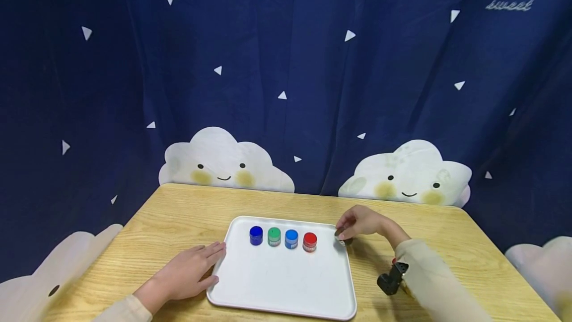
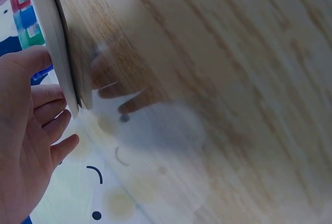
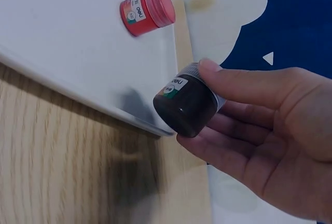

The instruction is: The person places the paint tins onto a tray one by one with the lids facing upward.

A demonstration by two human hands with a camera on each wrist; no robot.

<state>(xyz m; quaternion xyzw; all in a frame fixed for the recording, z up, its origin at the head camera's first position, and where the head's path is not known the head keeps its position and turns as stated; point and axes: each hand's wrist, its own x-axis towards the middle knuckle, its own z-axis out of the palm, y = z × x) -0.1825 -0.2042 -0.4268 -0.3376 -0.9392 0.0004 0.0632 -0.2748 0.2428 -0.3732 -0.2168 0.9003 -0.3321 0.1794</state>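
Note:
My right hand (image 1: 364,222) pinches a black paint jar (image 3: 187,102) between thumb and fingers, over the right rim of a white tray (image 1: 286,282). In the right wrist view the jar is tilted. Along the tray's far side stand a dark blue paint jar (image 1: 256,235), a green paint jar (image 1: 274,236), a light blue paint jar (image 1: 291,239) and a red paint jar (image 1: 310,242) in a row. With fingers extended, my left hand (image 1: 189,270) touches the tray's left edge; in the left wrist view its fingertips lie against the rim.
The tray lies on a wooden table (image 1: 178,212). Right of it, partly under the right sleeve (image 1: 433,277), is a black object (image 1: 391,280) with a small red part beside it. A dark blue curtain (image 1: 268,63) with cloud faces hangs behind the table.

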